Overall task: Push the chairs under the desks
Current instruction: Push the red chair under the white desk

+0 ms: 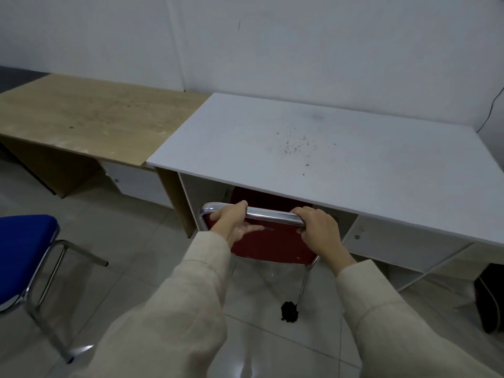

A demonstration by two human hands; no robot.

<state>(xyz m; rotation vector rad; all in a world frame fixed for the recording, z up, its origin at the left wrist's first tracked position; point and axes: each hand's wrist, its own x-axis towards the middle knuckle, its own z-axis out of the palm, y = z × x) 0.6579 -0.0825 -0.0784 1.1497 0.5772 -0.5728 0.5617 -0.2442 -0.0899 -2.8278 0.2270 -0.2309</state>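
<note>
A red chair with a chrome frame stands at the front of the white desk, its seat hidden under the desktop. My left hand and my right hand both grip the chrome top bar of its backrest, left and right of the middle. A blue chair with chrome legs stands out on the floor at the left, in front of the wooden desk, apart from it.
The two desks stand side by side against a white wall. A small black clump lies on the tiled floor by the red chair's rear leg. A dark object sits at the right edge. A cable hangs down the wall.
</note>
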